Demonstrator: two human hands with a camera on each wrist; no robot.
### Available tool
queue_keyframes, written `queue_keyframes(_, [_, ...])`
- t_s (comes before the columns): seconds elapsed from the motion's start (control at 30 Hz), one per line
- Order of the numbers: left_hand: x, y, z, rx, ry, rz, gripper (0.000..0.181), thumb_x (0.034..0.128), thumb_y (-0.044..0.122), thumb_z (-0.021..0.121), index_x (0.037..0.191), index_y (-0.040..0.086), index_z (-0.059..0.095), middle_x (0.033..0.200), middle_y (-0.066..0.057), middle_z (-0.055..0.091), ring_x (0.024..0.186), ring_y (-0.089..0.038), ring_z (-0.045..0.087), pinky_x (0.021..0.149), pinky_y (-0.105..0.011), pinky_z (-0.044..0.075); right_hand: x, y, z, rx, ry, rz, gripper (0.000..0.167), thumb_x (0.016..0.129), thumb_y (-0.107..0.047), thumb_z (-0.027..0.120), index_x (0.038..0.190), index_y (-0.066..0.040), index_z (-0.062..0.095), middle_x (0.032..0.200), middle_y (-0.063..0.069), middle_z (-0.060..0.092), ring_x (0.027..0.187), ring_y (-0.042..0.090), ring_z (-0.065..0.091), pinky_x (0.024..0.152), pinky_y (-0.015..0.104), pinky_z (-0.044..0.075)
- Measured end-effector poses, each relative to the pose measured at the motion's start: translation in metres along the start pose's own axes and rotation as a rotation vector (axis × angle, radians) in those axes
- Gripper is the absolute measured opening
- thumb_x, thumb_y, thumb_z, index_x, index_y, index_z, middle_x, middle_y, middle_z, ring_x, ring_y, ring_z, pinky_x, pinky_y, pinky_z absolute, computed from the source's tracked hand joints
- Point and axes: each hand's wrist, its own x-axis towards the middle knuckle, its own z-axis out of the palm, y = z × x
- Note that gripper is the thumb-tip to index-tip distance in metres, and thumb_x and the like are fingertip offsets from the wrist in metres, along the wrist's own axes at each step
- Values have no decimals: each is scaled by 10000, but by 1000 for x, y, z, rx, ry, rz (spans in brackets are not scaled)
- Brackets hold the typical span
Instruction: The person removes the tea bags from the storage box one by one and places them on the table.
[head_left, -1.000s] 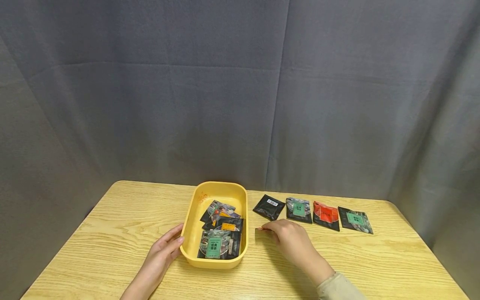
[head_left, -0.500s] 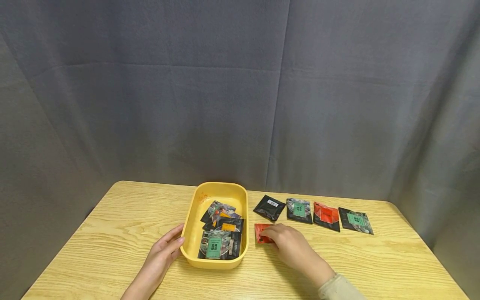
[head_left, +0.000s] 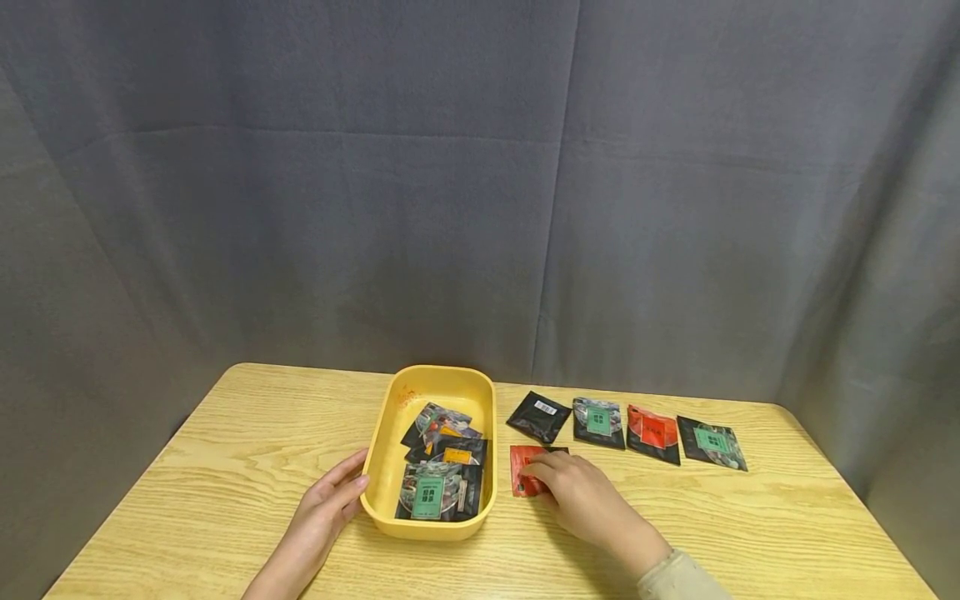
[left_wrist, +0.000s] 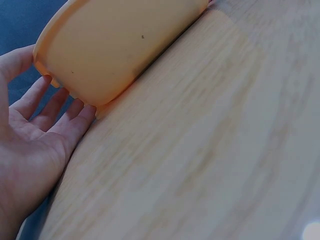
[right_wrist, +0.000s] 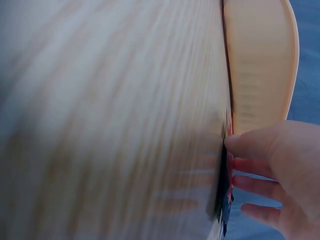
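Note:
A red and black sachet lies on the table just right of the yellow bin. My right hand touches its top with fingertips and thumb and covers part of it. In the right wrist view the thumb and fingers of the right hand meet the sachet's face, low over the tabletop. My left hand rests against the left side of the yellow bin. The left wrist view has the left hand's fingertips on the bin's outer wall and the thumb at its rim. Several sachets lie inside the bin.
Along the back right of the wooden table stand a row of flat sachets: a black one, a green-labelled one, a red one and another green-labelled one. A grey curtain hangs behind.
The sachet under my right hand has gone from edge-on to flat, its red face now showing, and has turned slightly. My left hand and the bin stay put.

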Motion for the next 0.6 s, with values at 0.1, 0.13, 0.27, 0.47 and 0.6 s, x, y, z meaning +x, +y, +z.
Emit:
queue_keyframes(0.1, [0,0,0,-9,6,-11,568,997,125,557,1488,-68,348,1509,-239,364,1181,-96,558,948,-236,489,0,0,0,-3,7,-1,321,821,-37,783,1128,-103,716,1100,29,688,1005,206,636,890,392,533])
queue_keyframes(0.13, [0,0,0,-14,10,-16,564,995,122,559,1487,-65,353,1508,-235,368,1184,-99,558,948,-239,490,0,0,0,-6,11,-1,317,822,-41,784,1124,-104,715,1093,25,688,1000,203,635,887,390,533])
queue_keyframes(0.27, [0,0,0,-5,7,-19,568,1000,130,553,1491,-64,345,1511,-239,365,1201,-119,547,955,-247,486,1,0,-1,-15,31,-1,287,831,-74,784,1108,-115,715,1070,14,690,984,194,638,888,388,531])
queue_keyframes(0.47, [0,0,-1,1,0,-15,569,1000,128,548,1494,-64,339,1518,-235,355,1201,-98,543,963,-247,479,6,-2,-8,-4,58,-5,292,827,-84,785,1108,-126,717,1112,16,694,1032,205,650,914,386,529])
queue_keyframes(0.6, [0,1,0,-2,5,-16,567,996,128,554,1489,-62,349,1513,-234,363,1183,-84,552,950,-237,483,10,-6,-16,19,111,-27,320,809,-51,791,1112,-124,720,1130,23,696,1040,207,650,914,385,531])
